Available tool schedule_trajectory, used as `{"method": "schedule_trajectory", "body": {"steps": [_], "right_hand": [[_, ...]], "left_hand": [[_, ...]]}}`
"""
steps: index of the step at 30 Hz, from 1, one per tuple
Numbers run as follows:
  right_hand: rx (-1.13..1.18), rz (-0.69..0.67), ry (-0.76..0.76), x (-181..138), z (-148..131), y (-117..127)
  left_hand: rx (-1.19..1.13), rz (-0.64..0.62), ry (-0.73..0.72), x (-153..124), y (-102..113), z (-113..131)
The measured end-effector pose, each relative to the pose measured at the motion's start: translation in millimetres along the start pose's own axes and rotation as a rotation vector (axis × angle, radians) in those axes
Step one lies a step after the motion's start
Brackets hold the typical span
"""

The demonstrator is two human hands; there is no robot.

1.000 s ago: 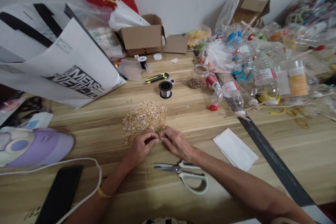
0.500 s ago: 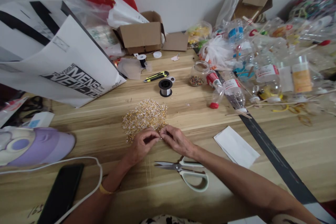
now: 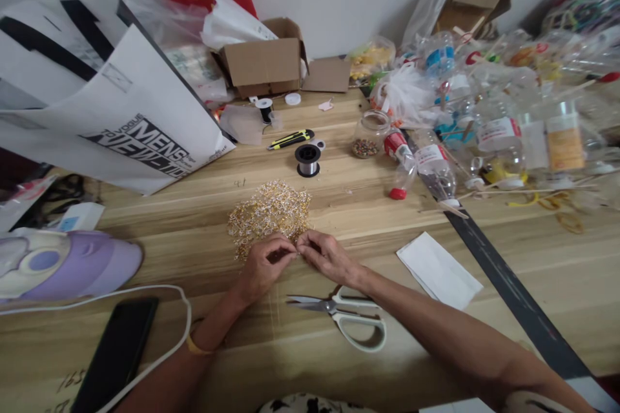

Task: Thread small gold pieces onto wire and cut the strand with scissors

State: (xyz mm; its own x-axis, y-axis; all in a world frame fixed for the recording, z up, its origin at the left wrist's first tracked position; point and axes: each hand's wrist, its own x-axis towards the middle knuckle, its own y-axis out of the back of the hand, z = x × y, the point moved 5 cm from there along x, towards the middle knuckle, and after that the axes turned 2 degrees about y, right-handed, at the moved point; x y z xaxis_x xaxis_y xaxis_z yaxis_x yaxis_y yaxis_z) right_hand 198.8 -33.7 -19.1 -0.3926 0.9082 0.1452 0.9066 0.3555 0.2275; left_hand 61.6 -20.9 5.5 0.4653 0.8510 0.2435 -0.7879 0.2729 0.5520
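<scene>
A mound of gold and white beadwork (image 3: 268,214) lies on the wooden table (image 3: 203,239) in front of me. My left hand (image 3: 264,264) and my right hand (image 3: 327,255) meet at its near edge, fingertips pinched together on the beadwork. What exactly sits between the fingertips is too small to make out. White-handled scissors (image 3: 346,316) lie just under my right wrist.
A spool of thin wire (image 3: 307,160), a yellow utility knife (image 3: 289,139) and a small bead jar (image 3: 365,135) lie behind. Plastic bottles (image 3: 484,116) crowd the right. A white bag (image 3: 126,122), cardboard box (image 3: 264,64), purple cap (image 3: 62,264), phone (image 3: 113,355), white paper (image 3: 438,270).
The hands stay pinched at the beadwork's near edge. The view has shifted slightly; nothing else has visibly moved.
</scene>
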Motion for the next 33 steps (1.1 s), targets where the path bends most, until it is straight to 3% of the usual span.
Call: {"method": "schedule_trajectory", "body": {"steps": [19, 33], "right_hand": [[-0.051, 0.006, 0.021, 1.1, -0.8, 1.3], [-0.009, -0.018, 0.018, 1.4, 5.1, 0.7]], "left_hand": [[0.107, 0.074, -0.09, -4.2, -0.2, 3.8], [0.355, 0.078, -0.429, -12.5, -0.5, 13.8]]}}
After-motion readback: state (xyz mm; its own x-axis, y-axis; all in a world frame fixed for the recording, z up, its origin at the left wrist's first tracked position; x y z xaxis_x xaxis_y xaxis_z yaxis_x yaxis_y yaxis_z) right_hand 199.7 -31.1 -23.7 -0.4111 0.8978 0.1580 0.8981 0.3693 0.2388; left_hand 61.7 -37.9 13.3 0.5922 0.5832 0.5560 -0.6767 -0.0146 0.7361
